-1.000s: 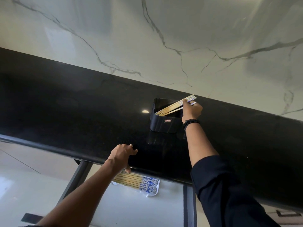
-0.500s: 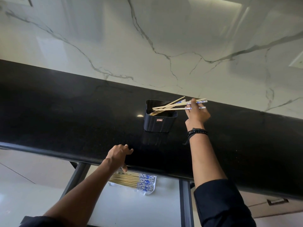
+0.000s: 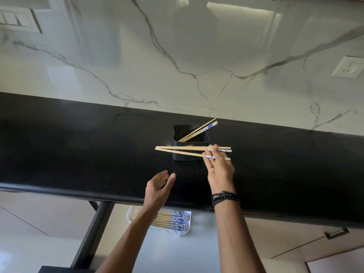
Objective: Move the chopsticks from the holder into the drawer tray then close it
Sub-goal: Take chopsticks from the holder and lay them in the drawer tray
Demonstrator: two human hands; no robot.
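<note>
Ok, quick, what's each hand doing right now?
Left hand: open, holding nothing.
Right hand: pinching several chopsticks, held in front of the holder.

Black countertop point(image 3: 78, 154), marble wall point(image 3: 177, 56) (grey-veined), white socket point(image 3: 349, 68)

Blue-ended chopsticks point(image 3: 187, 147) across black holder point(image 3: 185, 157) front

Bright and sharp, with soft glare on the glossy wall point(image 3: 177, 56) above the right hand point(image 3: 220, 170), dark counter point(image 3: 78, 150) beside it, wide-angle bending at edges.
</note>
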